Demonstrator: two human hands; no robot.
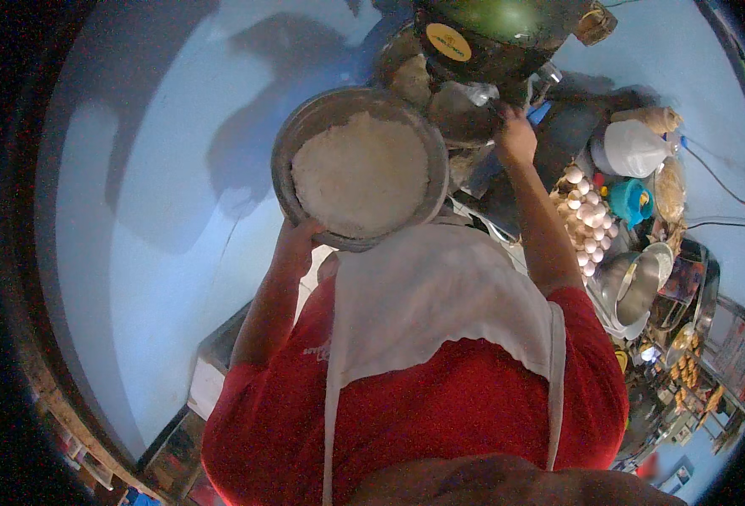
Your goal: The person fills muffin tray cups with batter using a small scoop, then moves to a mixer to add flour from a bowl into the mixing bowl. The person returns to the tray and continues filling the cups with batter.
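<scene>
My left hand [308, 231] grips the near left rim of a round metal basin [277, 164]. A pale, flour-like mass [363, 174] fills most of its bottom. Up and to the right, my right hand [516, 136] is at the side of a metal bowl [464, 123] beneath a dark green machine, which looks like a dough mixer [505, 44] with a round yellow sticker. Its fingertips are partly hidden, so what they grip is unclear. A shiny, clear piece [480, 93] shows just left of them.
Eggs [590, 221] lie stacked at the right, beside a large white plastic jug [631, 148] and a turquoise container [630, 201]. Lower down stands a steel bowl [631, 291]. A light blue wall [157, 190] rises at the left. Cables [723, 196] hang along the right wall.
</scene>
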